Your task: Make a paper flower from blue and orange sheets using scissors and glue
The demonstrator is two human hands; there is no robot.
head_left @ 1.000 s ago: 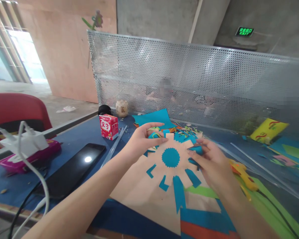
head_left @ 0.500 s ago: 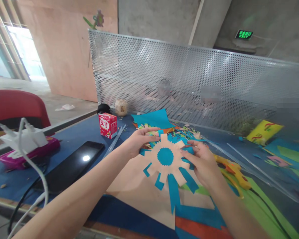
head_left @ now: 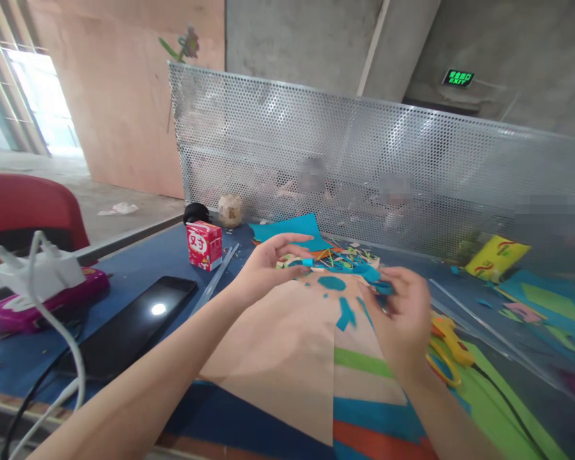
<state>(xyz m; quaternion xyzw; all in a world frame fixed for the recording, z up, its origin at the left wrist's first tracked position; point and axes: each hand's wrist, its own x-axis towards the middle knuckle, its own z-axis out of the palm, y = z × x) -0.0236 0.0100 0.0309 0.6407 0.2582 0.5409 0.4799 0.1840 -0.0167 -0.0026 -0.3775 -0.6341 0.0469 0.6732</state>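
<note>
Left hand (head_left: 268, 265): fingers spread wide at left edge of paper cutout (head_left: 332, 283); contact unclear. Right hand (head_left: 405, 299) pinches its right edge; light grip advisable against creasing.

Your blue table (head_left: 141, 260) carries a black phone (head_left: 129, 332) on your left, a red carton (head_left: 204, 247) beyond it, clear sticks (head_left: 218, 275) beside the carton and, on your right, a yellow packet (head_left: 497, 257).
</note>
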